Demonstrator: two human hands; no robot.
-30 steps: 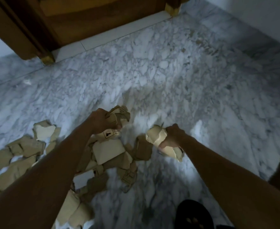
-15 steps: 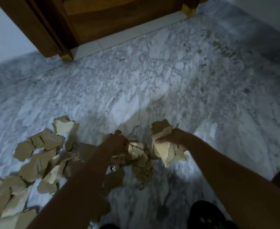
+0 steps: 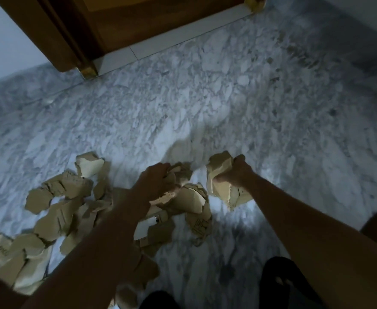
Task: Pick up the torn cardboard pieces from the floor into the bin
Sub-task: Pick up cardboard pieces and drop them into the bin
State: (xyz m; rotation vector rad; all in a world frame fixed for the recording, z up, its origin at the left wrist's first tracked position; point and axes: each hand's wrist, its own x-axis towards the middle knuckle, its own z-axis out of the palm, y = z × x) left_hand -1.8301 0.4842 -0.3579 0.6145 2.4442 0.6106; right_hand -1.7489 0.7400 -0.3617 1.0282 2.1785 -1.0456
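Several torn brown cardboard pieces (image 3: 60,219) lie scattered on the marble floor (image 3: 227,108), spreading from the middle to the lower left. My left hand (image 3: 155,181) grips a bunch of cardboard pieces (image 3: 183,172) at the top of the pile, fingers curled round them. To the right, my right hand (image 3: 236,172) holds another bundle of cardboard pieces (image 3: 221,186) just above the floor. No bin is in view.
A wooden door and frame (image 3: 116,23) stand at the far side with a white threshold strip (image 3: 160,45). A pale wall (image 3: 0,45) is at the far left. My dark footwear (image 3: 278,284) shows at the bottom edge. Bare marble stretches to the right.
The view has shifted, so the pile sits further right. My left hand has come down onto the pile and closed on more pieces. My right hand keeps its bundle.
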